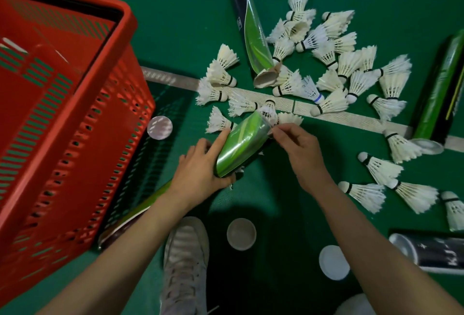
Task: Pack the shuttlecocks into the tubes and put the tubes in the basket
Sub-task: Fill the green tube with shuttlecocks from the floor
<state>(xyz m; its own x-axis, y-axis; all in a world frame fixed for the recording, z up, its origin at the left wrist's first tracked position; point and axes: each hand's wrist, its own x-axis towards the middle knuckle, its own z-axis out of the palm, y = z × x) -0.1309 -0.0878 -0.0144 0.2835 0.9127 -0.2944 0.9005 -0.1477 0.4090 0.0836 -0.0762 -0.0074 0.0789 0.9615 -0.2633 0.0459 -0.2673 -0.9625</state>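
The red plastic mesh basket (pixel 130 46) is sitting at the left on the green court floor (pixel 180 13), with a flat round lid (pixel 160 127) lying just beside its right wall. In the centre, the left hand (pixel 198 166) is gripping the shiny green cardboard tube (pixel 241 144), and the right hand (pixel 298 149) is pinching a white feather shuttlecock (pixel 288 119) at its far mouth. Behind and to the right, the loose feather shuttlecocks (pixel 334 63) are lying scattered around a dark long tube (pixel 248 28). A green-and-black tube (pixel 439 88) is lying at the far right. Near the white canvas shoe (pixel 185 259), a cup-shaped paper cap (pixel 241 234) is sitting left of a white plastic lid (pixel 334 262).
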